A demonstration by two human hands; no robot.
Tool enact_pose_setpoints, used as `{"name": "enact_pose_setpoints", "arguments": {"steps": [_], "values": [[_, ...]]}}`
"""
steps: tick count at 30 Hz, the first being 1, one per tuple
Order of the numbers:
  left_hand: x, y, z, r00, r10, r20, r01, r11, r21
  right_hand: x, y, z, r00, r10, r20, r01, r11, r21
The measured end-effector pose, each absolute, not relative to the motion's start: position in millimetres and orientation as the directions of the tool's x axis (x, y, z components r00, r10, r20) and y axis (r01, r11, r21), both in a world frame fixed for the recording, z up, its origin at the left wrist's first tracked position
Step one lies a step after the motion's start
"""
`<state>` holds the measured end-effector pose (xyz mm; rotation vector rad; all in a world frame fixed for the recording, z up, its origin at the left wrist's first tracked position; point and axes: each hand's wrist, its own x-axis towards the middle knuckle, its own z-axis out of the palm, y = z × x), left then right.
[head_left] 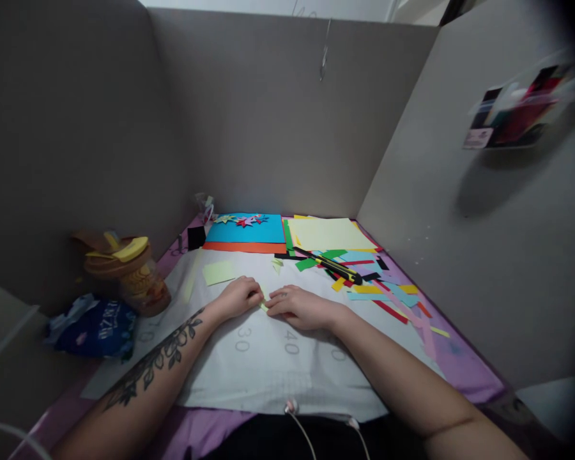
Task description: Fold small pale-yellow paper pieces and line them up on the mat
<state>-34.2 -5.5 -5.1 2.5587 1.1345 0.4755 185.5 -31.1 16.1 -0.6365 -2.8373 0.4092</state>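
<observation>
Small pale green paper piece is between the two hands, mid-mat, low on the white numbered mat. Left hand curled, fingers and thumb seem closed on the piece's left end; right hand has its fingertips on the right end, cannot tell if pinching or only pressing, thumb mostly hidden. Two-hand hold probably because the piece is tiny and light and would slip otherwise; hands kept low, likely so the mat backs it up. Forearms come in from near left and near right, so the piece sits centred in front of the person

Pale green square lies flat just beyond the left hand, small pale green scraps beyond the gap between the hands, both presumably there for easy reach. Yellow-black cutter lies on the coloured strips at far right, apart from the hands, likely to keep the blade out of the way. Far side: small paper stars on the blue sheet, which probably serves as a tray; pale yellow sheet to its right. Lidded cup and blue packet at left, off the work spot, likely to avoid knocks
</observation>
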Motion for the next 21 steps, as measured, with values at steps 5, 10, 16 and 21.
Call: {"name": "enact_pose_setpoints", "arguments": {"steps": [5,10,16,21], "values": [[-32.4,-3.1,-7.0,0.618,0.77,0.158,0.67,-0.621,0.407,188.0,-30.2,6.0,-0.868,0.467,0.169,0.382,0.846,-0.372],[-29.7,-6.1,-5.4,0.604,0.778,0.174,0.681,-0.617,0.395,186.8,-32.1,-0.1,-0.868,0.444,0.222,0.35,0.865,-0.36],[-27.1,-6.9,-7.1,0.57,0.805,0.167,0.716,-0.586,0.379,187.3,-31.0,-2.2,-0.869,0.441,0.224,0.347,0.867,-0.357],[-25.6,-7.4,-6.5,0.55,0.819,0.165,0.736,-0.568,0.368,187.9,-31.0,-3.0,-0.868,0.439,0.231,0.338,0.864,-0.373]]}}
